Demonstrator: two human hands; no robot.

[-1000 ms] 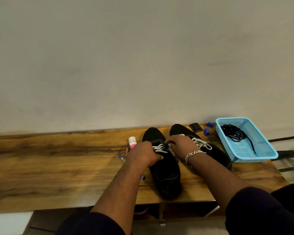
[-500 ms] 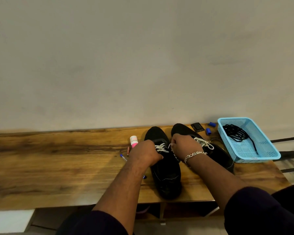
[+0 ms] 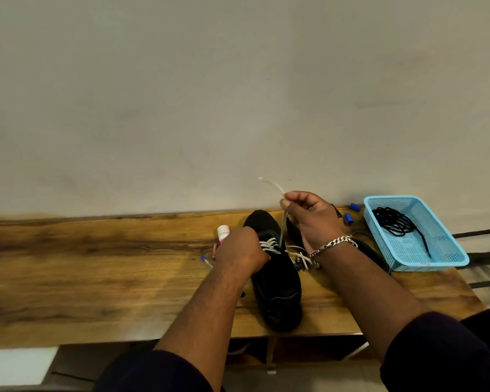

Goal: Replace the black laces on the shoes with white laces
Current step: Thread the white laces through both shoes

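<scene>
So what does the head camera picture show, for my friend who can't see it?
A person's right hand pulls a white lace up out of a black shoe on a wooden table, while the left hand holds the shoe. A second black shoe lies behind the right wrist, and a blue basket to the right holds black laces.

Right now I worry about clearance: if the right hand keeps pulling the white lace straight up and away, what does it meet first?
Probably nothing: above the right hand and white lace only bare wall shows, though depth is unclear.
</scene>
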